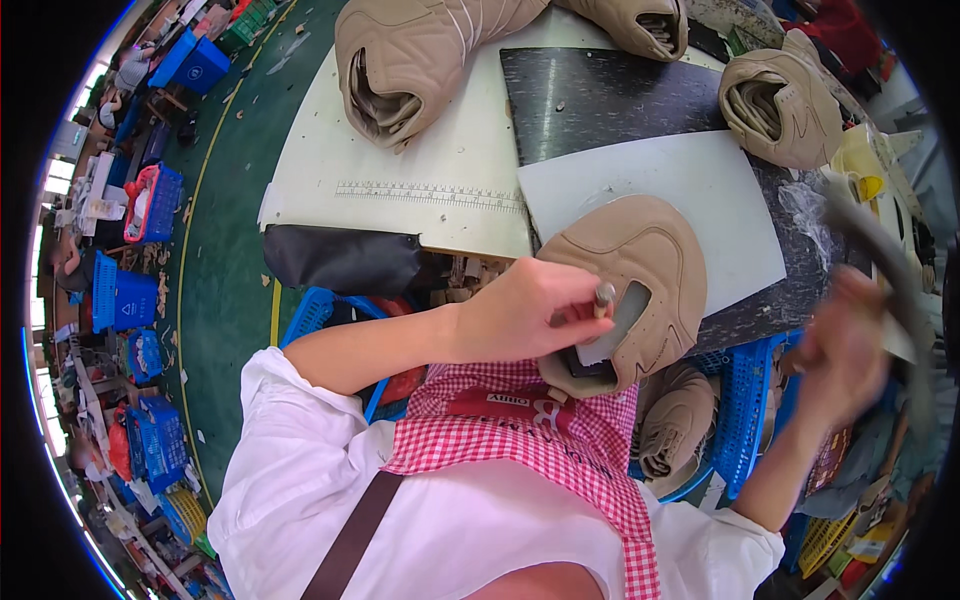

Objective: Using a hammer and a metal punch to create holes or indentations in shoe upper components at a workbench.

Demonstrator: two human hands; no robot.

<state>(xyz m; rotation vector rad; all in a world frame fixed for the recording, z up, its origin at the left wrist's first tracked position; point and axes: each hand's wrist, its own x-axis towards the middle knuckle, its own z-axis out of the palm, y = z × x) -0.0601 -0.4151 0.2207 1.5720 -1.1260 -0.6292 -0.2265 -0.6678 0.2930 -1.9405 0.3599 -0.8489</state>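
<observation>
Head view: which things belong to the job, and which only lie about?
Seemingly in use:
- beige shoe upper
- metal-tipped tool in left hand
- blurred tool at right hand
- white sheet

Seemingly lying about:
- crumpled clear plastic
- black folded material

Green floor (225, 230), littered with scraps (289, 54) and marked by a yellow stripe (276, 312), runs down the left of the frame beside blue bins (136, 302), a green crate (246, 24) at upper left. Crumpled clear plastic (805, 217) lies right of centre; a yellow basket (826, 543) sits at lower right.
</observation>
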